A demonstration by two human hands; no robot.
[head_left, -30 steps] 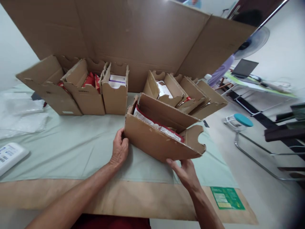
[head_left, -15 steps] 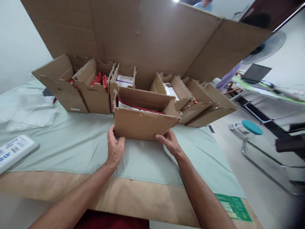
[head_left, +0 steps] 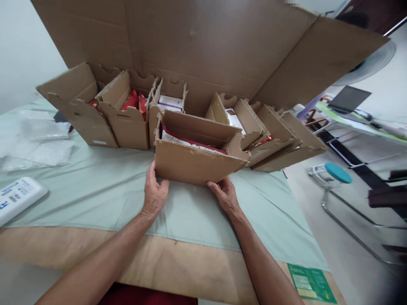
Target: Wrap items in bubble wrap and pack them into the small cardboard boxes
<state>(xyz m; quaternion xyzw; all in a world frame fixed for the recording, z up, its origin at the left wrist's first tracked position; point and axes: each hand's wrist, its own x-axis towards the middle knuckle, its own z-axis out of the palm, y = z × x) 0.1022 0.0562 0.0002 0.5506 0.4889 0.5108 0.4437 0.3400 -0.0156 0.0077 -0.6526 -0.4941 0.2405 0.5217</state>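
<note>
An open-topped cardboard box [head_left: 199,163] stands crosswise in front of a row of similar boxes. My left hand [head_left: 154,192] grips its lower left corner, thumb towards me and fingers partly hidden along the side. At the lower right, my right hand [head_left: 226,195] has its thumb against the front edge, with the other fingers behind or under the box. Inside lie flat red and white packets [head_left: 195,145], mostly covered by the front wall.
Cardboard boxes [head_left: 130,127] holding red packets and a white box [head_left: 170,103] stand behind, before a tall cardboard screen [head_left: 197,46]. Clear plastic bags [head_left: 47,146] and a white device [head_left: 22,197] lie left. A green sheet [head_left: 311,283] is at front right. A blue stool [head_left: 338,173] stands beyond.
The view has swung slightly, so the row and screen appear shifted. Both hands keep their hold on the box, which looks slightly more slanted, its right end lower in view.
</note>
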